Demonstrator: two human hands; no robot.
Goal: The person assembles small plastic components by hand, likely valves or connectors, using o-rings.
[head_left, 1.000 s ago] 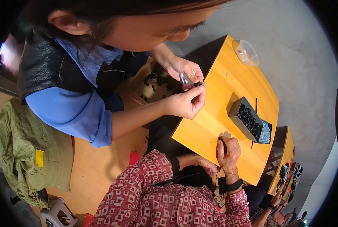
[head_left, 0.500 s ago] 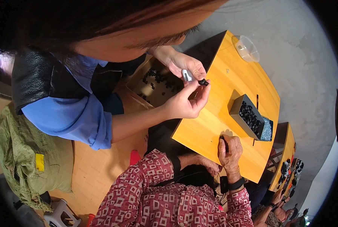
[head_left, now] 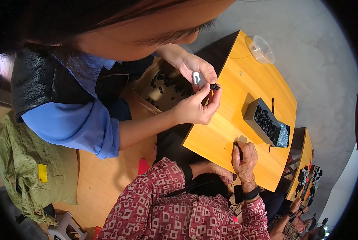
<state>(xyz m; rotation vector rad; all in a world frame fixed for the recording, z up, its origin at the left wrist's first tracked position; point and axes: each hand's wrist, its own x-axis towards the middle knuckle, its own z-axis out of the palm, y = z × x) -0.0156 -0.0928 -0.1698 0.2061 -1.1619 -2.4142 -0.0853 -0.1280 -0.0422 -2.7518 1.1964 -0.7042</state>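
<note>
Left hand (head_left: pixel 195 108) pinching one small black piece (head_left: pixel 214 86) above one yellow table (head_left: pixel 243 120), right hand (head_left: pixel 197 70) gripping one white part (head_left: pixel 196 77), two boxes of black pieces, brown (head_left: pixel 163 90), grey (head_left: pixel 263 120), one clear cup (head_left: pixel 261 49)

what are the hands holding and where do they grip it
Right hand pinches a small black piece between thumb and forefinger tips; left hand grips a small white part by its lower end.
</note>
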